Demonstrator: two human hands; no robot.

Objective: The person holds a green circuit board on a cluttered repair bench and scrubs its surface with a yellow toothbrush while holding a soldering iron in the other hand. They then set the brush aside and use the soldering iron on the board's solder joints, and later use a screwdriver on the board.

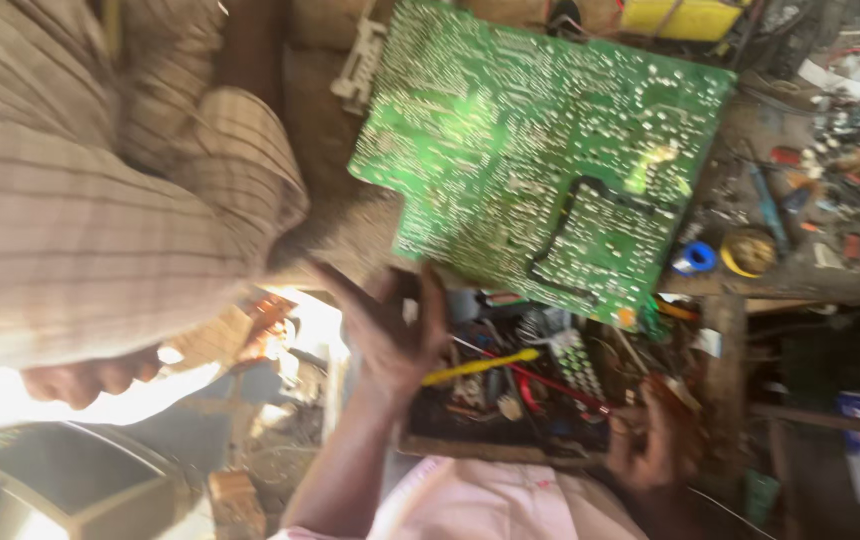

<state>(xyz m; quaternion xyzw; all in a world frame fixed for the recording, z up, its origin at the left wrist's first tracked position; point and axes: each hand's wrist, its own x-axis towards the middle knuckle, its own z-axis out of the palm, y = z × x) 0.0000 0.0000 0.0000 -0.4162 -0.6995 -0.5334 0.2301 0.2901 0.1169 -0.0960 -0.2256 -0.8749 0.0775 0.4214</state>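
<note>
A large green circuit board [540, 150], solder side up, lies tilted over a cluttered workbench. My left hand [390, 335] reaches up to its lower edge, thumb and fingers spread around that edge and gripping it. My right hand [655, 440] is curled at the right end of a wooden tray of tools [480, 448] below the board. A thin red tool [560, 385] ends at this hand, and blur hides whether the fingers grip it. A yellow-handled tool [480, 367] lies in the tray beside it.
Another person in a checked shirt [80, 220] fills the left side, one hand [85, 380] hanging low. A blue tape roll [695, 258], a round tin [748, 250] and small parts litter the bench at right. A grey casing [60, 475] sits bottom left.
</note>
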